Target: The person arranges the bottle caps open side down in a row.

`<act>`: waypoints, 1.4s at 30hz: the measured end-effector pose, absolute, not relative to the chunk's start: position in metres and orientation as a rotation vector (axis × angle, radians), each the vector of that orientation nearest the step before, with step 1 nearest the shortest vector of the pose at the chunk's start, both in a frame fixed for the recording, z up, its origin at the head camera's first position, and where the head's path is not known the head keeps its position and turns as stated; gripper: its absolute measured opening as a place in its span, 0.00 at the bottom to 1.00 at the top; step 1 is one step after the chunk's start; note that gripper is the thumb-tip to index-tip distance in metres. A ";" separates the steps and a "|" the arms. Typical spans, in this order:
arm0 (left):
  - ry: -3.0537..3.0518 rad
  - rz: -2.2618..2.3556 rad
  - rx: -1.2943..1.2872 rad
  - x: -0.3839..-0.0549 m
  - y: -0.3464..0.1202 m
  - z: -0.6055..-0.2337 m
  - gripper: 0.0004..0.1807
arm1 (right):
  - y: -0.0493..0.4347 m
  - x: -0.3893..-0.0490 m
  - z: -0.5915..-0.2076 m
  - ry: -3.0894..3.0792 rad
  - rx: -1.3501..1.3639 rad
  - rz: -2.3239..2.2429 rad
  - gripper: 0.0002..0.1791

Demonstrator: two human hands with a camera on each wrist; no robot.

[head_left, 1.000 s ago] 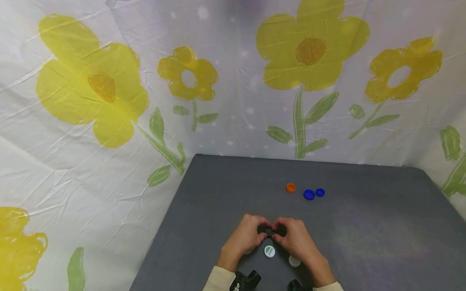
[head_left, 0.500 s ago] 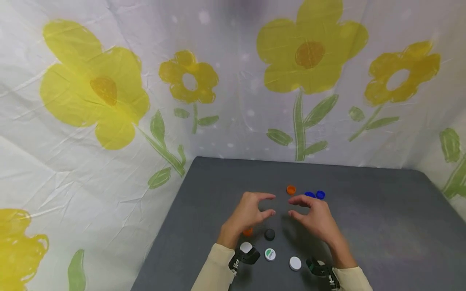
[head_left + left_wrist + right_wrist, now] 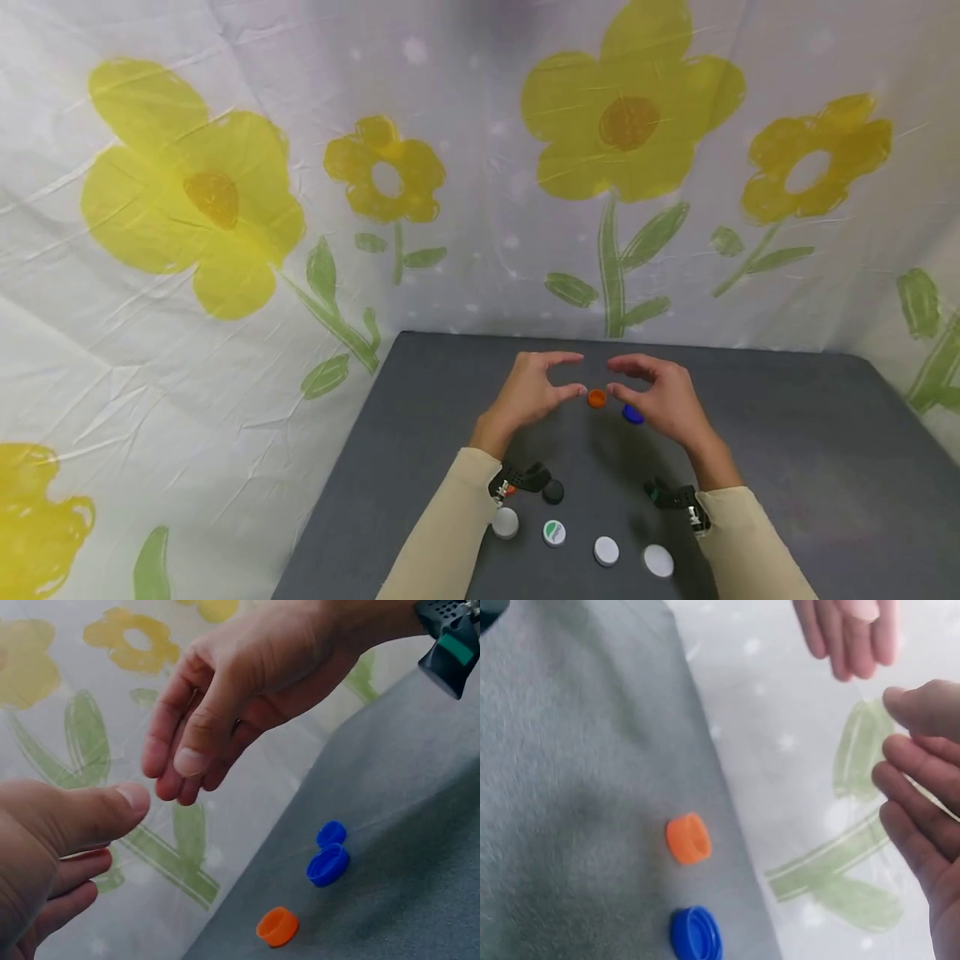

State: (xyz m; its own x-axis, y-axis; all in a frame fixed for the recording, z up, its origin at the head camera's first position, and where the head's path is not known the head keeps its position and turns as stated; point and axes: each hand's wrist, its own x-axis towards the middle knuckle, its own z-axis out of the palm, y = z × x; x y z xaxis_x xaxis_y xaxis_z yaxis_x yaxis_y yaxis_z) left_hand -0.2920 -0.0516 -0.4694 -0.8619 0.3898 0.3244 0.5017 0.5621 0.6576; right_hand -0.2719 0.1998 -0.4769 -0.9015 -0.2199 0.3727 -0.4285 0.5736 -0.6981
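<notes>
Both hands hang in the air over the far part of the grey table, facing each other with nothing between them. My left hand (image 3: 528,387) has its fingers and thumb spread in a loose curve. Mirroring it, my right hand (image 3: 663,400) holds the same shape. An orange bottle cap (image 3: 596,398) shows between the thumbs, lying hollow side up. Beside it a blue bottle cap (image 3: 633,414) is partly covered by the right hand in the head view. The left wrist view shows a smaller blue cap (image 3: 331,833) touching the larger one.
Nearer the body lie a black cap (image 3: 552,492), a white cap with a green print (image 3: 554,533) and several plain whitish caps (image 3: 606,551). Another orange cap (image 3: 510,489) is mostly hidden by the left wrist strap. A flowered cloth (image 3: 480,208) hangs behind the table (image 3: 787,450).
The hands parted from around the black cap, leaving it on the table. They rose and moved forward toward the orange and blue caps. Another white cap now shows at the front right.
</notes>
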 end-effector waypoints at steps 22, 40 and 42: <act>-2.714 -1.342 -0.693 -0.344 -0.026 -0.532 0.21 | 0.212 -0.326 -0.540 -2.723 0.541 1.275 0.19; -2.799 -1.297 -0.561 -0.342 -0.007 -0.574 0.17 | 0.209 -0.328 -0.569 -2.777 0.555 1.184 0.18; -2.795 -1.287 -0.549 -0.341 -0.005 -0.574 0.16 | 0.208 -0.328 -0.569 -2.779 0.533 1.179 0.17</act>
